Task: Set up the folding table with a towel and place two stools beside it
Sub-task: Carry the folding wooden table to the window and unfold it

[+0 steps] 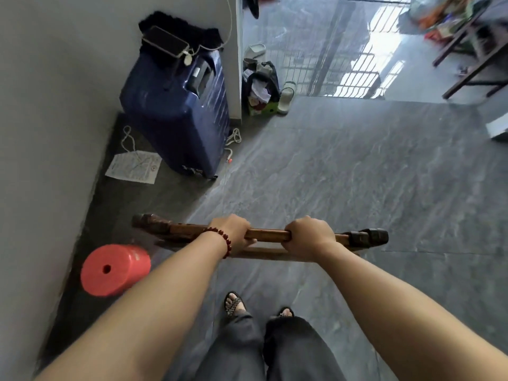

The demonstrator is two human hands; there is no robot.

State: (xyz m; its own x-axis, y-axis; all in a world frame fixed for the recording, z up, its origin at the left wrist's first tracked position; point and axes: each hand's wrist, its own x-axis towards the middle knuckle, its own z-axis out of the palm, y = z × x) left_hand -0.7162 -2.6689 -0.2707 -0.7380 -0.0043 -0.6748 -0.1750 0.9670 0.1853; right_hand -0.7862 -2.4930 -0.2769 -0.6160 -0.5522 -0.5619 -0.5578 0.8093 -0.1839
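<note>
1. I had my left hand [233, 233] and right hand [310, 237] apart, both clamped on the folded brown wooden table [270, 235] at 12 o'clock
2. I judged a careless swing could clip the round red plastic stool [115, 269] at 8 o'clock

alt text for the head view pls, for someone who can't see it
The left hand and right hand grip the top edge of a folded wooden table, seen edge-on above a grey floor. A red stool stands by the wall at left, a blue suitcase ahead.
</note>
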